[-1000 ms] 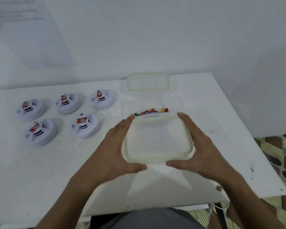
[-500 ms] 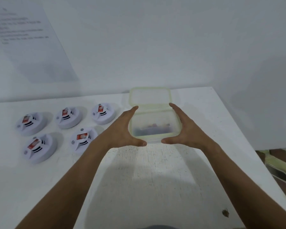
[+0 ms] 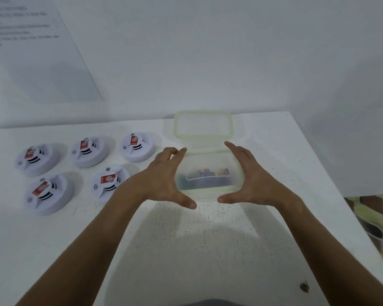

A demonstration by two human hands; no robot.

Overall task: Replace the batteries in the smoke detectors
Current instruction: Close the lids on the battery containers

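A clear plastic container (image 3: 209, 191) with a pale green rim sits on the white table (image 3: 208, 244), holding several coloured batteries (image 3: 209, 173). My left hand (image 3: 164, 180) lies against its left side and my right hand (image 3: 252, 180) against its right side. Fingers are mostly straight and both thumbs reach toward each other along the front wall. Its lid (image 3: 202, 124) lies flat just behind it. Several white round smoke detectors with red labels lie to the left, the nearest ones being the front detector (image 3: 110, 184) and the back detector (image 3: 137, 146).
A printed sheet (image 3: 31, 51) hangs on the wall at the back left. The table's right edge (image 3: 332, 184) runs diagonally, with patterned floor (image 3: 376, 221) beyond it. A small dark speck (image 3: 304, 287) marks the table near the front right.
The container went from near my body, held up in both hands, out to the table in front of the lid. Over the last half second the hands have hardly moved.
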